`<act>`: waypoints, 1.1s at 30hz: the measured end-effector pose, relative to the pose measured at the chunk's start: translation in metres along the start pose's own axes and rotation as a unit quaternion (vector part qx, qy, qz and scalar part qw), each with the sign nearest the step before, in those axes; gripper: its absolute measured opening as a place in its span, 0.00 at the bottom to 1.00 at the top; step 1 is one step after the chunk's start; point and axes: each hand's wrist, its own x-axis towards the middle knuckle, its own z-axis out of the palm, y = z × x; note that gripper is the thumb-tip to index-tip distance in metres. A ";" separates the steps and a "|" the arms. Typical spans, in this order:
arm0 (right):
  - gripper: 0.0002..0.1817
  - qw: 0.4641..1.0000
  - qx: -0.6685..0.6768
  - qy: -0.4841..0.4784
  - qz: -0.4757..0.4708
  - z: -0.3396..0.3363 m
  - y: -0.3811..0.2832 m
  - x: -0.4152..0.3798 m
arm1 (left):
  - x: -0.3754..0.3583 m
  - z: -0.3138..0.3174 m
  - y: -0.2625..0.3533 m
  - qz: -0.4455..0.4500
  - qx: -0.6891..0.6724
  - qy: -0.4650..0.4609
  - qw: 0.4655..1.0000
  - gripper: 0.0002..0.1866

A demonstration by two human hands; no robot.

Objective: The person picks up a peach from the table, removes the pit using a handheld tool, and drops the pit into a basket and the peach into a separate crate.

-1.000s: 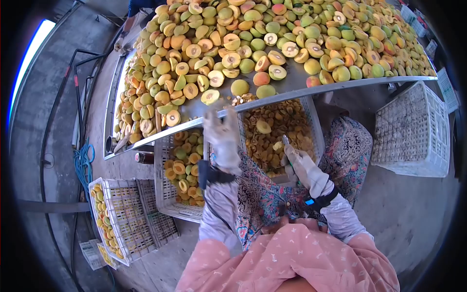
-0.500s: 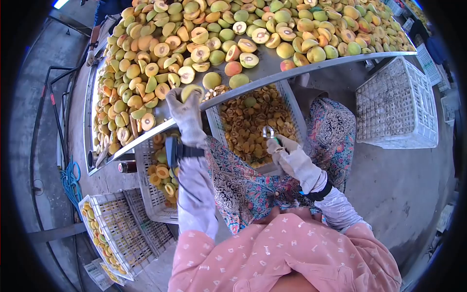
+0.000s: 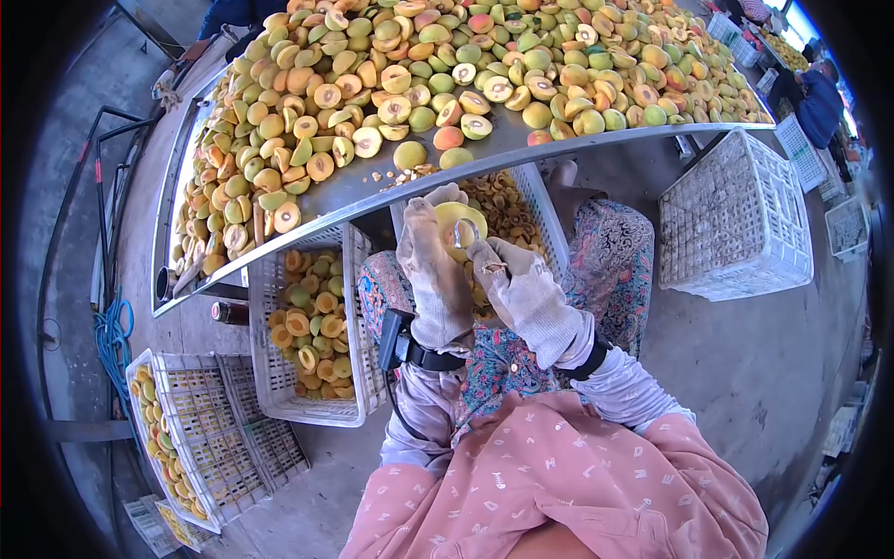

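My gloved left hand (image 3: 436, 270) is closed around a yellow peach half (image 3: 451, 216), its cut face turned up toward me. In my gloved right hand (image 3: 523, 291) is a pitting tool with a curved metal loop (image 3: 463, 233). The loop lies against the cut face, and its handle is mostly hidden by the fingers. Both hands are above my lap, close to the table's front edge. Under them stands a crate (image 3: 551, 214) holding many small brownish-yellow pieces, partly covered by my hands.
Whole and halved peaches are heaped on the metal table (image 3: 354, 191). A white crate of hollowed halves (image 3: 317, 410) stands at my left, beside a tilted crate (image 3: 209, 438). At right is an upended crate (image 3: 736, 219). A person in dark blue (image 3: 819, 107) is farther off.
My left hand has come from the table edge down toward my lap with the peach half. My right hand has moved up and left, bringing the tool's loop to the fruit.
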 end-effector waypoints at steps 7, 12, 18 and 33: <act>0.19 0.999 -0.022 0.044 0.021 -0.003 0.000 0.006 | 0.000 -0.017 -0.003 -0.061 -0.005 -0.044 0.997 0.23; 0.14 0.935 0.330 -0.058 0.121 -0.028 -0.008 0.005 | 0.010 -0.042 0.018 -0.295 -0.097 -0.167 0.936 0.16; 0.18 0.985 0.153 -0.048 0.056 0.006 0.027 -0.003 | 0.007 -0.023 -0.010 -0.236 -0.302 -0.080 0.920 0.24; 0.22 0.998 -0.055 0.037 -0.010 -0.003 -0.014 -0.006 | 0.000 -0.003 0.006 -0.234 -0.287 -0.026 0.929 0.30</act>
